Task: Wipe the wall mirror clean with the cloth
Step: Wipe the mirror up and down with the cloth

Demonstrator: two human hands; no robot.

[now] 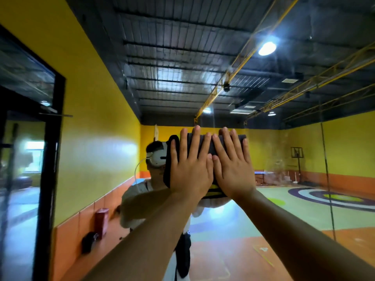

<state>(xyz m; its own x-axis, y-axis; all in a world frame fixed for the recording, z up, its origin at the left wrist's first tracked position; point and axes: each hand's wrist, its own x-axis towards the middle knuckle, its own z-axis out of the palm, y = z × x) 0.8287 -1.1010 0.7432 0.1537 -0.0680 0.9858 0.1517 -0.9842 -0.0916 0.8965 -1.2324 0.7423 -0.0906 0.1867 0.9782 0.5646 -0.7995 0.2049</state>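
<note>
Your left hand [190, 169] and right hand [232, 169] press straight, spread fingers flat on the folded dark grey cloth [240, 139], pinning it beneath them against the reflective wall mirror [274, 159], likely for even pressure.

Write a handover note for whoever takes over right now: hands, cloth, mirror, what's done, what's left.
Left hand: open, fingers straight, pressing the cloth flat against the mirror.
Right hand: open, pressing the same cloth, right beside the left hand.
Cloth: dark, folded, pinned to the glass over the reflected face; no curled grip on it.
Done: the cloth is on the glass; how much has been wiped cannot be told.
Left: a hazy patch right of the cloth looks unwiped; probably sweep there, then the rest of the glass.
</note>
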